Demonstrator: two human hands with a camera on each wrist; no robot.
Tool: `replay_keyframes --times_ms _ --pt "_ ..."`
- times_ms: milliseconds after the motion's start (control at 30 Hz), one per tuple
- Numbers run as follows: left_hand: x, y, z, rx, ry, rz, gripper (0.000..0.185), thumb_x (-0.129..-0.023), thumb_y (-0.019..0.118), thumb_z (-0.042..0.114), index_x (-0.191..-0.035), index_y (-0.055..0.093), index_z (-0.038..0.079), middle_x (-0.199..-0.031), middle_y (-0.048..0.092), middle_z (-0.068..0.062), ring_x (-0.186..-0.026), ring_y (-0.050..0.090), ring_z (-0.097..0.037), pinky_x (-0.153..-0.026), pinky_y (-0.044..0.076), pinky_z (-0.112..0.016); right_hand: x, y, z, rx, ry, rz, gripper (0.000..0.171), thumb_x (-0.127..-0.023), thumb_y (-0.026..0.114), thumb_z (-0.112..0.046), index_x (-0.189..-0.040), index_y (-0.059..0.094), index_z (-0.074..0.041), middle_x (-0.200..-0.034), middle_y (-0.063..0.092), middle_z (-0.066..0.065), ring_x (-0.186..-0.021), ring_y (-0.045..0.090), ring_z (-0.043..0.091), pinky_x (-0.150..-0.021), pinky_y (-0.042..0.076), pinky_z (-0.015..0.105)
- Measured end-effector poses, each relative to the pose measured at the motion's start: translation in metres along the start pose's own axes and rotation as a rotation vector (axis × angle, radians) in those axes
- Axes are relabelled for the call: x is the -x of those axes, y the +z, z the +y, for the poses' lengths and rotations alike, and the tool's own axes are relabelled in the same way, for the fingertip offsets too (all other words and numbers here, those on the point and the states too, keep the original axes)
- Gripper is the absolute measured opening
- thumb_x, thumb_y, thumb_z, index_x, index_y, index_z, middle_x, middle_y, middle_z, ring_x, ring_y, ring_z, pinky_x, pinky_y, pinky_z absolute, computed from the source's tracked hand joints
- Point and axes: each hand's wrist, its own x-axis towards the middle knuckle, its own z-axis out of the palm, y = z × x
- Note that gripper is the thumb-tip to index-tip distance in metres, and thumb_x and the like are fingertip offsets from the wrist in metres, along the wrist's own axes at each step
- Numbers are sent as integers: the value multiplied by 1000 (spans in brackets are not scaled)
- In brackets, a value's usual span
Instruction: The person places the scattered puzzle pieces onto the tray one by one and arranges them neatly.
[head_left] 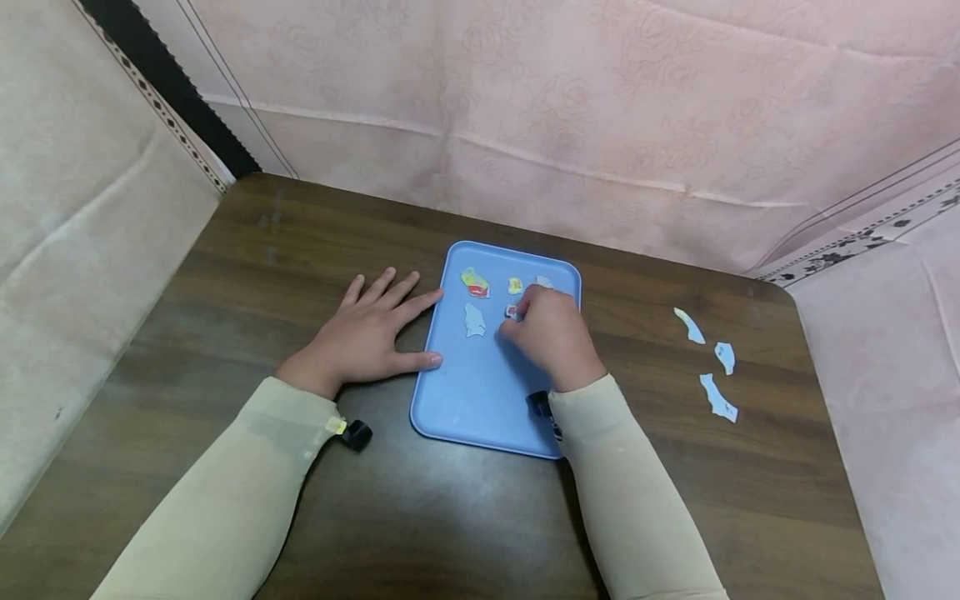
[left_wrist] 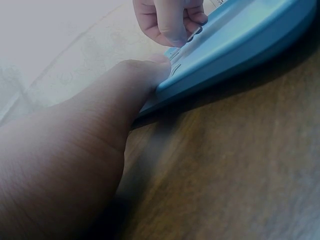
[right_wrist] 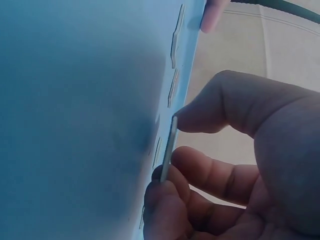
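A light blue tray [head_left: 480, 392] lies on a dark wooden table [head_left: 225, 275], with its long side pointing away from the person. In the far half of the tray there are several small torn paper pieces. One yellow and red piece [head_left: 475, 282] is near the far left corner, a pale blue-white piece [head_left: 474, 320] is just below it, a small yellow piece [head_left: 514, 285] is more to the right, and a pale piece [head_left: 543, 282] is partly hidden behind the right hand. The near half of the tray has nothing on it.

The right hand [head_left: 551, 332] is over the far right part of the tray. Its thumb and curled fingers [right_wrist: 165, 192] pinch a thin paper piece [right_wrist: 169, 150] by the edge, and this piece stands almost upright just at the tray surface. In the head view only a small red and white corner of it [head_left: 512, 312] is visible.

The left hand [head_left: 367, 333] lies flat on the table with straight, spread fingers. Its thumb [left_wrist: 145, 75] and index finger touch the left rim of the tray.

Three more pale blue paper scraps [head_left: 716, 367] lie on the table, well apart from the tray on the right.
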Motion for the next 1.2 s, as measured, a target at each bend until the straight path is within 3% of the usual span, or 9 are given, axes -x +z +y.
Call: replay_keyframes --times_ms 567,900,1200 --pt "1 -2 1 8 8 -2 103 -93 58 95 -178 20 52 -191 15 -4 -179 0 -39 -137 -4 -75 -3 3 5 16 -29 -31 15 -96 81 -20 -92 71 -9 -85 72 9 -81 67 27 -64 51 35" --pt "1 -1 1 9 7 1 103 -93 58 95 -178 21 51 -191 15 -5 -179 1 -39 -137 -4 -75 -2 2 4 39 -32 -38 14 -101 80 -22 -100 77 -9 -99 77 9 -90 69 28 -70 56 37" --pt "1 -1 1 6 4 0 103 -92 58 96 -178 22 50 -191 16 -5 -178 1 -39 -137 -3 -76 -2 -1 3 48 -40 -37 15 -103 79 -23 -98 78 -8 -96 77 9 -89 68 28 -71 55 37"
